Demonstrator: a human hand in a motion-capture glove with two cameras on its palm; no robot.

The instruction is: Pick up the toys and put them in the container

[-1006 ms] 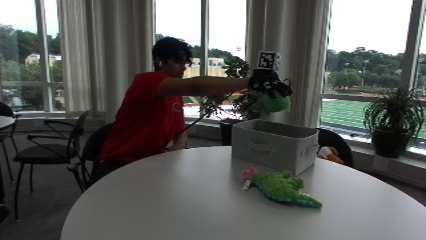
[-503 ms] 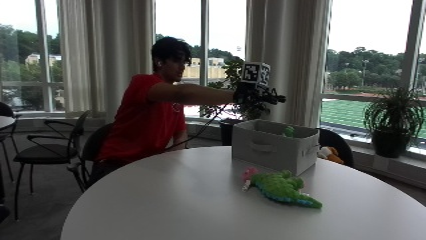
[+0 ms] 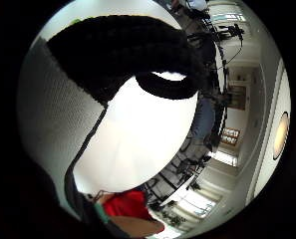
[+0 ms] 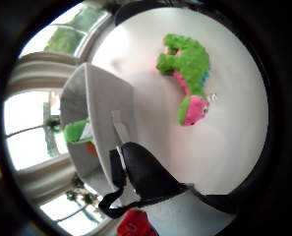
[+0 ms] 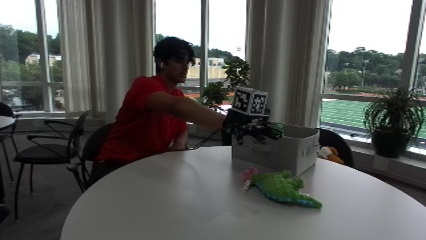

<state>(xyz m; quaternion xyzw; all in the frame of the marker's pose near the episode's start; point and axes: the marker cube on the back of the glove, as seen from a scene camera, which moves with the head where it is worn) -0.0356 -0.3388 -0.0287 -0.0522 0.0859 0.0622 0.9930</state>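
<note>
Fingers (image 5: 269, 133) of the black-gloved right hand (image 5: 253, 131) look loosely spread and hold nothing, though the outside view is too dim to be sure; the hand hangs in the air just beside the near upper edge of the pale grey fabric container (image 5: 283, 148), on the person's side of it. That box-shaped container stands on the round white worktop (image 5: 180, 205), open at the top, with flat fabric walls. Inside it, seen from the thumb-side palm camera, lies a bright green plush toy (image 4: 76, 132) with something orange under it. On the worktop in front of the container, apart from it, lies a fuzzy green plush crocodile (image 5: 283, 187): long body stretched flat, pink head at one end, pink along the belly, blue-green touches toward the tail. Its head points toward the person, its tail toward the worktop's edge. Seated behind the worktop, the person in a red shirt (image 5: 143, 122) reaches the gloved arm out toward the container.
</note>
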